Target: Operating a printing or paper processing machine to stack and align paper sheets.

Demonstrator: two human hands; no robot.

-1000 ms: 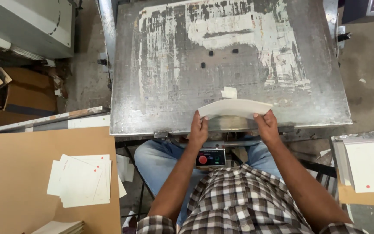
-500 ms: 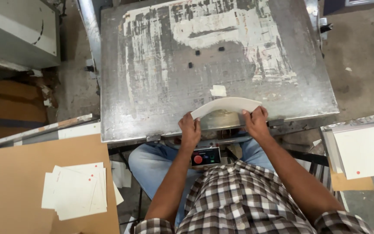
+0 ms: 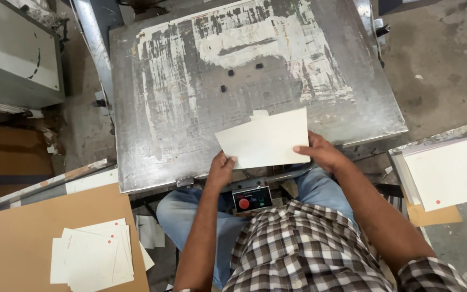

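Note:
I hold a cream card sheet [image 3: 266, 138] flat over the near edge of a worn grey metal press table [image 3: 190, 92]. My left hand [image 3: 221, 170] grips the sheet's lower left corner. My right hand [image 3: 320, 152] grips its right edge, thumb on top. A small tab of the sheet sticks up at its far left corner. Three small black blocks [image 3: 242, 73] sit on the metal table beyond the sheet. A control box with a red and a green button [image 3: 251, 198] is below the table edge, between my knees.
A brown board [image 3: 22, 238] at lower left carries a loose pile of cream sheets with red dots [image 3: 90, 259]. A neat stack of cream sheets [image 3: 452, 170] lies at right. A grey machine cabinet [image 3: 14, 51] stands at upper left. Concrete floor at upper right.
The sheet, bowed edge-on between my hands before, now lies flat and open over the table edge. My view has shifted so the table sits further right.

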